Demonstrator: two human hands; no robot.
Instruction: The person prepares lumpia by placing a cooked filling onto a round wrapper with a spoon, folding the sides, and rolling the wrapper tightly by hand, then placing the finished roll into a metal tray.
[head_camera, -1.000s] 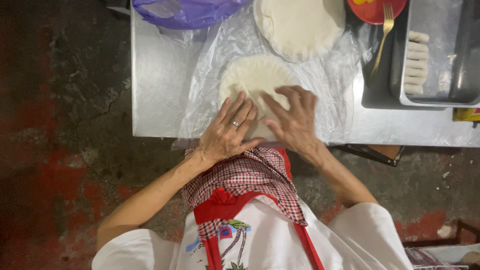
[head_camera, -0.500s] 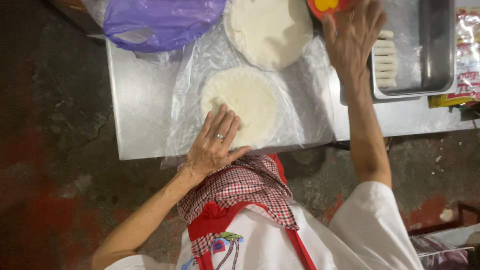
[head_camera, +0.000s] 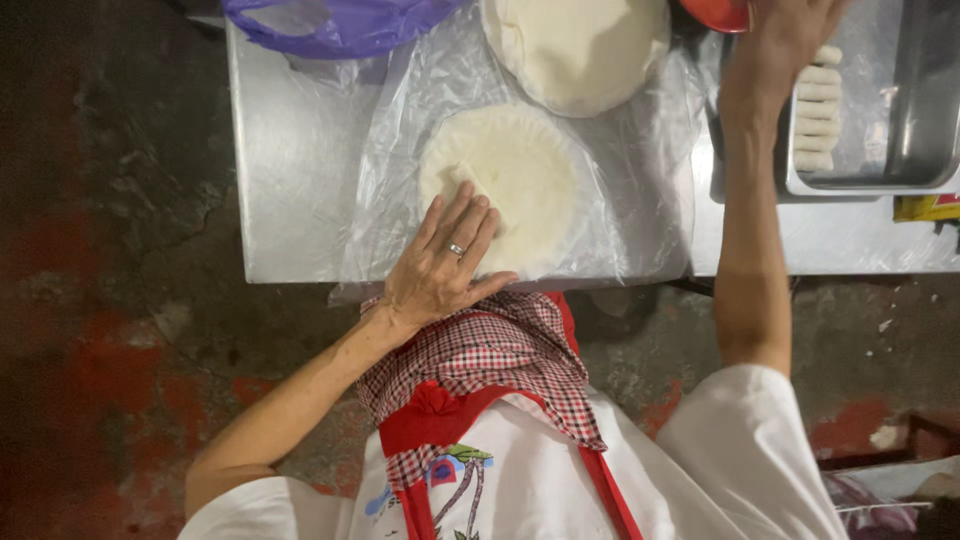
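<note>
A flat round disc of white dough (head_camera: 520, 180) lies on a clear plastic sheet (head_camera: 640, 200) over a metal table (head_camera: 290, 170). My left hand (head_camera: 445, 265) rests flat on the disc's near left edge, fingers spread, a ring on one finger. My right hand (head_camera: 785, 35) reaches to the far right, at a red bowl (head_camera: 715, 12) on the top edge; its fingers run out of view. A second, thicker round of dough (head_camera: 575, 45) sits behind the flat disc.
A purple plastic bag (head_camera: 330, 25) lies at the far left of the table. A metal tray (head_camera: 880, 130) at the right holds a row of small white dough pieces (head_camera: 818, 105). A yellow packet (head_camera: 925, 208) lies by the tray. Dark, red-stained floor surrounds the table.
My right hand left the dough disc and reached up to the red bowl at the far right. My left hand stayed on the disc's near edge.
</note>
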